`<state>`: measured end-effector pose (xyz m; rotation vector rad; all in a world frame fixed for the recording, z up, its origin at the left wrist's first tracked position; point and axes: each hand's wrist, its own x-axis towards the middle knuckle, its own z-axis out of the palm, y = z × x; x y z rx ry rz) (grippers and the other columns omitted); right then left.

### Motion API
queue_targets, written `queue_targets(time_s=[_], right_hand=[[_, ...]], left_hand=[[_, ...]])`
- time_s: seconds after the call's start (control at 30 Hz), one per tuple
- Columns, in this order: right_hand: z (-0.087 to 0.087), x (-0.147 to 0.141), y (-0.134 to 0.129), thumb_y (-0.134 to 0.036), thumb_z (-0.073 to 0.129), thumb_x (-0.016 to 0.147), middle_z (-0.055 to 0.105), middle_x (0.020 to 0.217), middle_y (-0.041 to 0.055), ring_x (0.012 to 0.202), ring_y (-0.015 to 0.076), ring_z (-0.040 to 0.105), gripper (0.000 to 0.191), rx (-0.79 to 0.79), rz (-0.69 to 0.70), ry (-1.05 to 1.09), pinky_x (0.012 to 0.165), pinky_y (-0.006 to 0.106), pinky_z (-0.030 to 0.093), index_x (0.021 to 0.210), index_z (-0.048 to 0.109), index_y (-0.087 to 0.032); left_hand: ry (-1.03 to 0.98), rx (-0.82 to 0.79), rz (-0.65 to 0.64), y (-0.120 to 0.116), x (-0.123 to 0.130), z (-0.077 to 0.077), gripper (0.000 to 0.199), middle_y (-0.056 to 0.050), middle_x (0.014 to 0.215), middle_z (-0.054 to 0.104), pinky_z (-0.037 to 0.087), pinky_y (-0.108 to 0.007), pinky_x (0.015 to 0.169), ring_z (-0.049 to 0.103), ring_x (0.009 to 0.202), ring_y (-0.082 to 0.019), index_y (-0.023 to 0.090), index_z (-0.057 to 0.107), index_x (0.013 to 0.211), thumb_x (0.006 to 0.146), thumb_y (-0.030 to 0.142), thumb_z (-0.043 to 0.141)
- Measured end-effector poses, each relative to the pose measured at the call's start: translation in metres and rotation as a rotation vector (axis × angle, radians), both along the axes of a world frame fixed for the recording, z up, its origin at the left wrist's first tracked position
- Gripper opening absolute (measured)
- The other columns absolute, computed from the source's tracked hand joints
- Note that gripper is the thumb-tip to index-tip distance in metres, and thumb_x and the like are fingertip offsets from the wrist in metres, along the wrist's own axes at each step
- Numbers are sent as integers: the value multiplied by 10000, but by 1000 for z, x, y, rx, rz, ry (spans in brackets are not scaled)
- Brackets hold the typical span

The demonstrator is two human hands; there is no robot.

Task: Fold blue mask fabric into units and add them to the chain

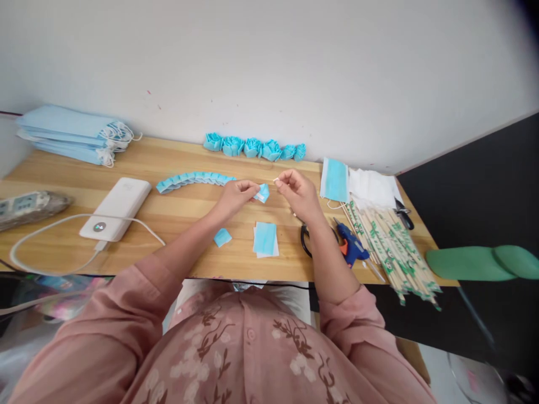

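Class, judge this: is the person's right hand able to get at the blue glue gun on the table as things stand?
Probably yes. The glue gun lies uncovered just beside the right forearm, nothing over it. But the right hand pinches something small and white, so it may need to put that down first.

Wooden table (177, 221): mask stack (69, 133), power bank (117, 208), blue rosettes (255, 147), glue gun (350, 244), chopsticks (389, 247).
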<state>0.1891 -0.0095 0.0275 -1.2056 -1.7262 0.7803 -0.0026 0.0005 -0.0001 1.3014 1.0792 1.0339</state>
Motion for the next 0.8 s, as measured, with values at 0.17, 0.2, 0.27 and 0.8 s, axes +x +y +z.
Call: queue_targets(time_s=[0.17, 0.2, 0.27, 0.8], right_hand=[[-10, -6, -7, -360, 589, 905, 649, 789, -11, 702, 134, 569, 151, -8, 63, -141, 647, 266, 424, 856, 611, -219], [-11, -6, -8, -353, 588, 904, 650, 783, -12, 697, 136, 569, 142, -7, 51, -157, 643, 268, 421, 857, 614, -221], [-11, -6, -8, -350, 590, 899, 652, 774, -13, 688, 139, 568, 136, -6, 25, -175, 630, 269, 412, 861, 620, -223], [-17, -8, -6, -330, 595, 882, 632, 715, -25, 642, 127, 549, 131, 13, -19, -192, 627, 269, 398, 845, 642, -214]], left_hand=[[59, 100, 23, 0, 1, -4, 274, -28, 727, 701, 500, -276, 720, 622, 704, -149, 163, 684, 710, 791, 421, 644], [70, 114, 30, 1, 1, -4, 274, -25, 720, 695, 495, -272, 711, 616, 696, -145, 163, 679, 705, 797, 417, 638], [75, 133, 36, 1, 1, -5, 267, -20, 710, 687, 485, -264, 692, 605, 682, -137, 163, 674, 699, 804, 405, 633], [44, 139, 5, -1, 3, -3, 280, -15, 719, 675, 453, -262, 680, 581, 685, -134, 170, 665, 701, 785, 436, 643]])
